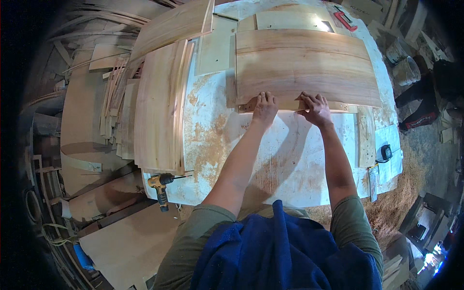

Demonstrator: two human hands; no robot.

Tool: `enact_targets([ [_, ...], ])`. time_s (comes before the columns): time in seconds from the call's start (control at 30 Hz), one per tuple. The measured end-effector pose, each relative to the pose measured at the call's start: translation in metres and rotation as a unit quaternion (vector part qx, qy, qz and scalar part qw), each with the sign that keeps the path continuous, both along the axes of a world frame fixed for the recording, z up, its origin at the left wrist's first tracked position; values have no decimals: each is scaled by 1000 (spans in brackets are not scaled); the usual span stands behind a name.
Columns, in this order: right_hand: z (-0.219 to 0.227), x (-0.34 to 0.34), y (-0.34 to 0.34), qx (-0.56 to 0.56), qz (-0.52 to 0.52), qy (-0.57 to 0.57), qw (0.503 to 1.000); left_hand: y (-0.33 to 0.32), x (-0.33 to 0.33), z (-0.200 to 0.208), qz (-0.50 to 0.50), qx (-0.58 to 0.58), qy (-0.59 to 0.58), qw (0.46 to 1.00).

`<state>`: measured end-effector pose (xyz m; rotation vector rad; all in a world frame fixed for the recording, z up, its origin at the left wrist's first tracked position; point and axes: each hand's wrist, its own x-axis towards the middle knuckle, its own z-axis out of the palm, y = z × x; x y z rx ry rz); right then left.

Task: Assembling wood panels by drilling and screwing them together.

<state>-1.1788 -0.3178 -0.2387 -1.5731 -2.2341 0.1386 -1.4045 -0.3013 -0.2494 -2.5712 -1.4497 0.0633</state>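
A wide wooden panel point(304, 63) lies across the far part of the white work table point(217, 125). Along its near edge runs a narrow wooden strip point(287, 105) with small dark holes toward its ends. My left hand point(265, 110) is closed over the strip left of its middle, fingertips at the panel's edge. A short way to the right, my right hand point(316, 110) is bent round the same strip, its thumb pointing left along the near side. Both palms are hidden. Whether the strip is fastened to the panel, I cannot tell.
Stacked boards point(159, 106) stand at the table's left. A cordless drill point(160, 186) with a long bit lies at the near left corner. On the right are a tape measure point(384, 152) and a plank point(366, 137); a red clamp point(345, 21) lies far right. Another person's leg point(418, 104) shows beyond.
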Motion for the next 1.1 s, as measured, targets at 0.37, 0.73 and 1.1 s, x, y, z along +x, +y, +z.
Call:
enact_targets([
  [0.37,-7,6,23,12,1,4,1000,19,7,0,15,-7,-14,1000],
  [0.73,-2,5,56,17,20,10,1000,54,12,-8,34,-4,7,999],
  [1.1,-6,10,94,16,15,14,1000,89,23,3,59,-24,7,998],
])
